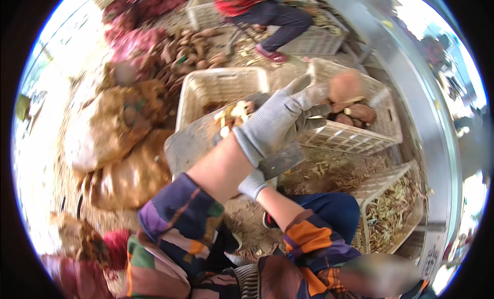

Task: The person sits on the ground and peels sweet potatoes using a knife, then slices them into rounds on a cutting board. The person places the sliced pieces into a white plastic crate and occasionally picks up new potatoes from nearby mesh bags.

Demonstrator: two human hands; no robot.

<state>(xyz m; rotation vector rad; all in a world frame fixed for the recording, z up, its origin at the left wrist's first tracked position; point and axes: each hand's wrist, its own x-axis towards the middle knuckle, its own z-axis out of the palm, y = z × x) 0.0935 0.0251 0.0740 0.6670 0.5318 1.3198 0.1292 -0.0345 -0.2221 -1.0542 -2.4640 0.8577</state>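
My left hand (pixel 278 116), in a grey knit glove, reaches over to the right with fingers apart above the near edge of a white plastic crate (pixel 355 139). Just past its fingertips is a blurred brown tuber (pixel 345 88), above other brown tubers (pixel 360 112) in that crate. Below my left wrist, my gloved right hand (pixel 253 185) is closed around a knife with a broad dark blade (pixel 283 161); its handle is mostly hidden. Pale peeled pieces (pixel 234 115) lie on a grey board (pixel 180 147) in front of me.
Another white crate (pixel 188 93) stands behind the board. Brown sacks (pixel 110 129) and a tuber pile (pixel 188 52) lie to the left. A crate of peelings (pixel 391 211) is at right, beside a metal rail (pixel 437 93). A person in red (pixel 236 3) sits at the back.
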